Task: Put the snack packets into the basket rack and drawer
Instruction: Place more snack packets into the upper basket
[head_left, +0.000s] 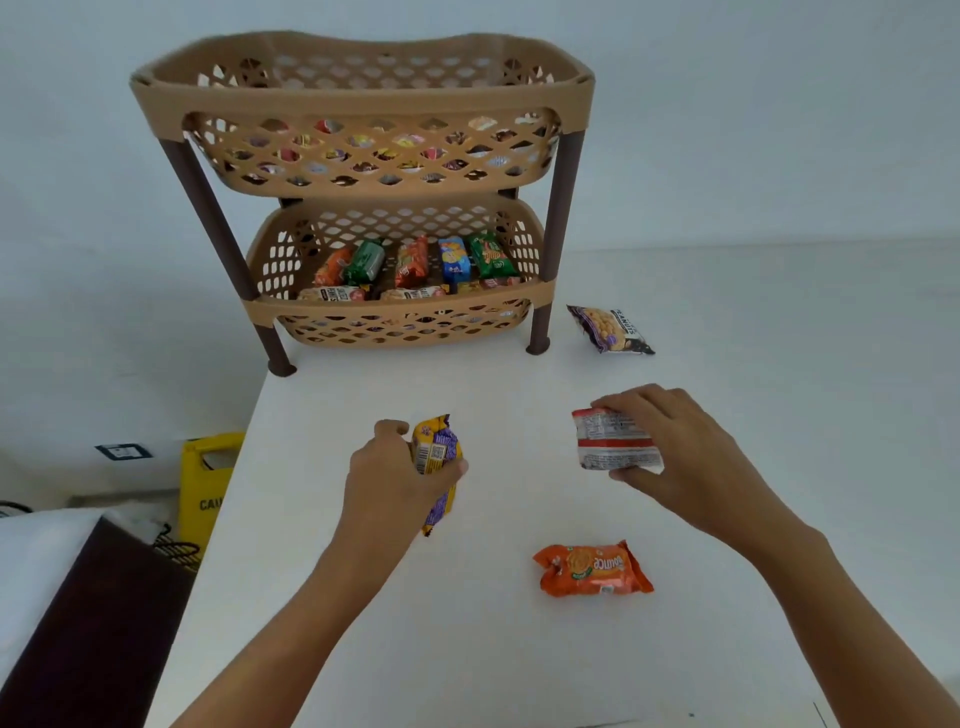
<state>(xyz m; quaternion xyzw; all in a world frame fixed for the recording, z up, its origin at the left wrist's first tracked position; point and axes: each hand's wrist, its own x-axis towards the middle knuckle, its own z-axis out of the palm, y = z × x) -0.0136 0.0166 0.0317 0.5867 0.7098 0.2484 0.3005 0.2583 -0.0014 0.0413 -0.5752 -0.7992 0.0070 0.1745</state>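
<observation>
A tan two-tier basket rack (363, 98) on brown legs stands at the table's far left. Its upper basket and lower basket (395, 312) both hold several snack packets. My left hand (387, 478) grips a yellow and purple packet (436, 457) just above the table's middle. To the right, my right hand (680, 441) holds a white and red packet (613, 441). An orange biscuit packet (595, 569) lies on the table nearer to me. A purple peanut packet (610, 330) lies beside the rack's right front leg.
The white table (467, 649) ends at its left edge just past the rack's left leg. Below that edge stand a yellow caution sign (205, 488) and a dark cabinet (88, 623). A pale wall rises behind the rack.
</observation>
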